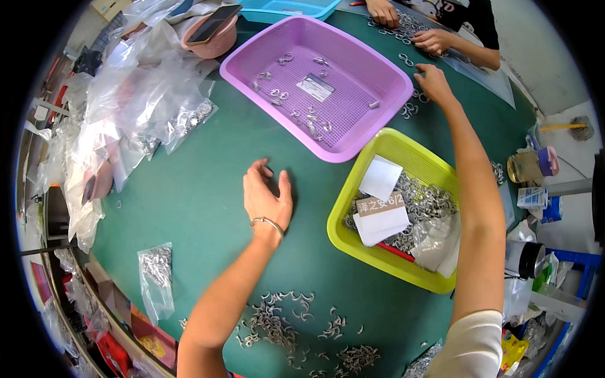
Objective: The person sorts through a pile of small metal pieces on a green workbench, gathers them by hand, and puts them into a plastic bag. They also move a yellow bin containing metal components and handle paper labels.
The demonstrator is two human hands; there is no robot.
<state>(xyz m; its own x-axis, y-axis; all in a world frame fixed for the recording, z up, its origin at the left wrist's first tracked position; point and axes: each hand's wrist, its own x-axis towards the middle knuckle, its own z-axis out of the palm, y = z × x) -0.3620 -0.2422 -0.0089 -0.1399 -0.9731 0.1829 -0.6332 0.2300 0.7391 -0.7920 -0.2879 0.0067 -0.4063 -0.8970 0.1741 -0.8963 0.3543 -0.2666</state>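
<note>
My left hand point(268, 200) rests on the green tabletop, thumb apart from loosely bent fingers, with nothing visible in it. To the right, my right hand point(435, 85) reaches past the far right rim of a purple plastic basket point(258, 101). Its fingers are apart, close to small silver metal rings point(408, 111) on the table. Similar silver pieces point(311, 123) lie scattered inside the purple basket, around a printed label point(315, 87). Under my right forearm stands a yellow-green basket point(337, 230), filled with silver metal parts point(432, 198), white cards point(381, 177) and a clear bag.
Loose curved metal pieces point(274, 324) lie near the front edge. A clear bag of parts point(156, 277) sits at left, below heaped plastic bags point(135, 94). A phone point(214, 24) rests on a pink bowl point(220, 47). Another person's hands point(432, 41) handle parts opposite.
</note>
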